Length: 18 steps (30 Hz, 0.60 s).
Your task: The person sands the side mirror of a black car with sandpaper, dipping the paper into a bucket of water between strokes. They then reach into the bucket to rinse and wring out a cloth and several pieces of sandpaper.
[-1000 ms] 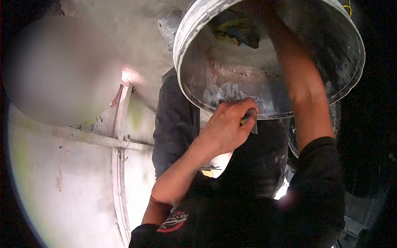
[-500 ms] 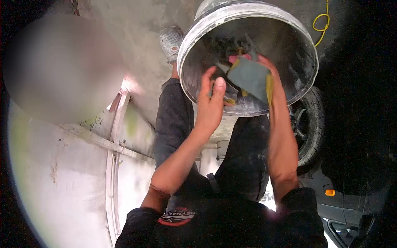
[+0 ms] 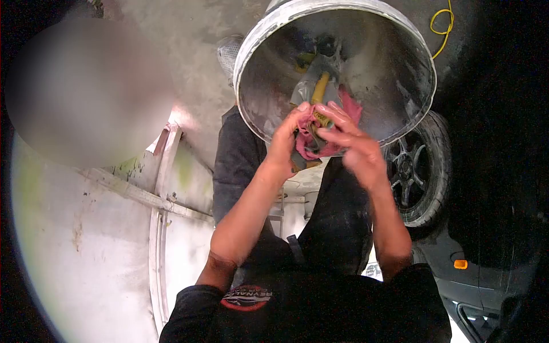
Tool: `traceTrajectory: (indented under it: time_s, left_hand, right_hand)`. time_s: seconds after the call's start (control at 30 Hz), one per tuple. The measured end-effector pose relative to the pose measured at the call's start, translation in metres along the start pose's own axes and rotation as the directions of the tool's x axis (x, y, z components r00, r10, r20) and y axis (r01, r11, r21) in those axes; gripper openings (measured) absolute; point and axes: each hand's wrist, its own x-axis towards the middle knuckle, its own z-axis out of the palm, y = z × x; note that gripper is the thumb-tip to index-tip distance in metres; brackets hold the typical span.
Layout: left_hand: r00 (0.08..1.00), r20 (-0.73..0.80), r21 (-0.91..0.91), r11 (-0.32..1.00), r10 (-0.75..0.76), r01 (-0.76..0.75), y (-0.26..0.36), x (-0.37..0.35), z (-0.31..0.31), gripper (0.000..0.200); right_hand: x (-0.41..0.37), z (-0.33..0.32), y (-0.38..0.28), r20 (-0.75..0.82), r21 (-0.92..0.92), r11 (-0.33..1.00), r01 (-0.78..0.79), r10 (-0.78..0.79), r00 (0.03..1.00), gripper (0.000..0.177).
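Note:
A crumpled pink cloth (image 3: 350, 107) is bunched between my hands at the near side of a large bucket (image 3: 245, 43). My left hand (image 3: 286, 140) grips the bundle from the left, together with a dark, stiff sheet below it that looks like sandpaper. From the right, my right hand (image 3: 357, 143) holds the cloth with its fingers stretched over it; the thumb is hidden. A small yellow-green piece pokes out amid the folds. Behind the bundle, inside the bucket, a yellow strip (image 3: 320, 88) lies by a clear plastic piece (image 3: 302, 90).
A car wheel (image 3: 420, 166) and dark car body (image 3: 474, 246) stand close on the right. A yellow cord (image 3: 440, 28) lies on the floor beyond. Whitish panels with a frame (image 3: 131, 197) are on the left. My foot (image 3: 229, 54) is left of the bucket.
The grey-green sheet with a yellow edge has left my right hand. Both hands have come together nearer my body and now hold the pink cloth. The bucket has shifted slightly left.

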Motion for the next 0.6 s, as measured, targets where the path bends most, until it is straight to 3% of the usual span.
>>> traceTrajectory:
  time_s: [0.03, 0.1, 0.17, 0.2, 0.23, 0.27, 0.33, 0.43, 0.47, 0.57, 0.6]
  left_hand:
    - [1.0, -0.01, 0.016, 1.0, -0.022, 0.022, 0.001, 0.0, 0.0, 0.042]
    - [0.987, -0.159, 0.134, 0.991, 0.021, 0.001, 0.002, -0.004, 0.006, 0.052]
    - [0.939, -0.341, 0.225, 0.973, 0.032, 0.049, 0.005, -0.01, 0.023, 0.067]
    - [0.974, -0.224, 0.229, 0.973, 0.011, 0.042, -0.004, 0.005, -0.002, 0.087]
    - [0.965, -0.261, 0.227, 0.972, 0.003, 0.058, -0.004, 0.0, 0.003, 0.088]
    - [0.956, -0.293, 0.229, 0.971, 0.003, 0.067, 0.001, -0.008, 0.014, 0.088]
    - [0.958, -0.288, 0.217, 0.973, -0.012, 0.077, 0.007, -0.014, 0.02, 0.08]
    - [0.947, -0.318, 0.232, 0.966, -0.037, 0.116, 0.002, -0.012, 0.001, 0.075]
    - [0.942, -0.336, 0.243, 0.968, 0.019, 0.067, -0.002, -0.012, -0.002, 0.063]
    - [0.977, -0.215, 0.321, 0.945, 0.004, 0.067, 0.005, -0.013, -0.001, 0.044]
    - [0.984, -0.173, 0.244, 0.97, 0.033, 0.01, 0.003, -0.012, 0.001, 0.03]
  right_hand:
    - [-0.002, -0.008, 0.002, -0.102, 0.225, 0.972, -0.06, 0.085, 0.991, 0.047]
    - [0.0, -0.022, 0.007, -0.231, 0.639, 0.764, -0.089, 0.3, 0.925, 0.044]
    - [0.037, -0.043, 0.017, -0.491, 0.334, 0.856, -0.395, 0.515, 0.702, 0.039]
    - [0.058, -0.055, 0.045, -0.55, -0.124, 0.907, -0.402, 0.274, 0.789, 0.045]
    - [0.092, -0.063, 0.071, -0.58, -0.395, 0.799, -0.453, 0.166, 0.798, 0.049]
    - [0.127, -0.071, 0.096, -0.603, -0.613, 0.607, -0.506, 0.055, 0.796, 0.053]
    - [0.19, -0.106, 0.174, -0.282, -0.91, 0.37, -0.186, -0.226, 0.932, 0.058]
    - [0.231, -0.104, 0.243, -0.234, -0.922, 0.327, -0.208, -0.042, 0.971, 0.06]
    - [0.236, -0.096, 0.258, -0.24, -0.908, 0.354, -0.226, 0.002, 0.971, 0.061]
    - [0.235, -0.061, 0.293, -0.282, -0.834, 0.455, -0.311, 0.132, 0.95, 0.064]
    - [0.233, -0.049, 0.303, -0.301, -0.797, 0.491, -0.351, 0.181, 0.936, 0.065]
